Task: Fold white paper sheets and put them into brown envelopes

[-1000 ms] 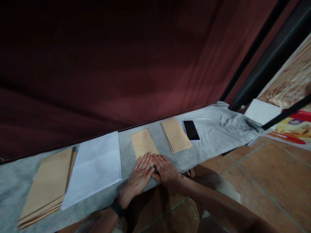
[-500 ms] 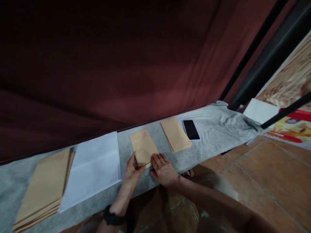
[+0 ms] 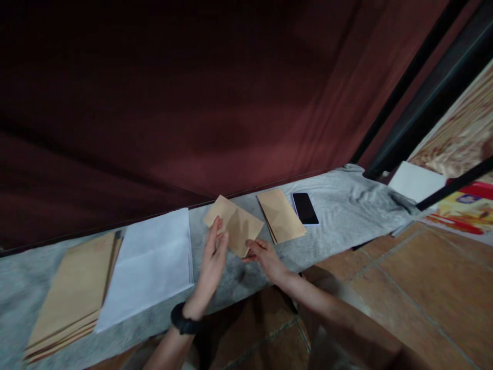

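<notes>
We see a black band (image 3: 186, 319) around the left wrist, thick, rounded and smooth-looking, maybe a watch, though any dial or marking is too dark for us to read. We note left hand (image 3: 211, 259) and right hand (image 3: 267, 261) both bare, slim-fingered, with bare forearms (image 3: 319, 303) too. Near the bottom edge we get greyish clothing (image 3: 325, 345) at the legs, too dim and blurred for cut or fabric.
</notes>
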A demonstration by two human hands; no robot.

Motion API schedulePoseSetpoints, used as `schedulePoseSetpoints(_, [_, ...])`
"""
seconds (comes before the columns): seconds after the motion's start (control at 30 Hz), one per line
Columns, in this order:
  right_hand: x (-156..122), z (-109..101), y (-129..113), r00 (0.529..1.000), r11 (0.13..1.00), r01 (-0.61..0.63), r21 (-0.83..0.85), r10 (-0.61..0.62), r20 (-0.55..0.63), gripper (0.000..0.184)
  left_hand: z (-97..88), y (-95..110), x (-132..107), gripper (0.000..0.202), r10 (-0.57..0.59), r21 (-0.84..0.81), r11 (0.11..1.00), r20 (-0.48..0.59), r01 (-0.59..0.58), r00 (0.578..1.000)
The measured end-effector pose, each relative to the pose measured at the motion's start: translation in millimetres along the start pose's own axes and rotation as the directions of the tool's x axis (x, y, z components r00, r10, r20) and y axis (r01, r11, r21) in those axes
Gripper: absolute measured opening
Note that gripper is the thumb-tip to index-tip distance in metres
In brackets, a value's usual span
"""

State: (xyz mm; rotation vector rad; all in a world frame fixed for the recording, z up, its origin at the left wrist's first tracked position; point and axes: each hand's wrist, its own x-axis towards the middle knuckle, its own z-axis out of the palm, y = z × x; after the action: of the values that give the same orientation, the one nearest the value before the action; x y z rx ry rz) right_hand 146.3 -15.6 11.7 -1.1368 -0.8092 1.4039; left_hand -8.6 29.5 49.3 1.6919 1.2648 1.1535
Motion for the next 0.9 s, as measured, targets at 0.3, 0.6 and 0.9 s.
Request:
schedulePoseSetpoints(0.3, [-13.2,10.3,36.8,0.932,0.87,-0.362,0.335,0.346,0.108,0.035,23.8,-72.6,74.1,0.062,-0.014,0.71,0.67,0.305,-0.218,0.952])
schedulePoseSetpoints(0.6, [-10.0,-1.6,12.0,0.74,0.797,-0.603,0.046,0.537,0.404,0.022,38.7,-76.3,79.1,0.057,0.003,0.744,0.519,0.49,-0.42,0.872])
schedulePoseSetpoints(0.9, [1.9,-33.6,-21.7,0.851,0.906,-0.423,0.014,0.392,0.349,0.022,30.6,-77.7,29.8,0.056,0.14,0.538,0.556,0.69,-0.633,0.71])
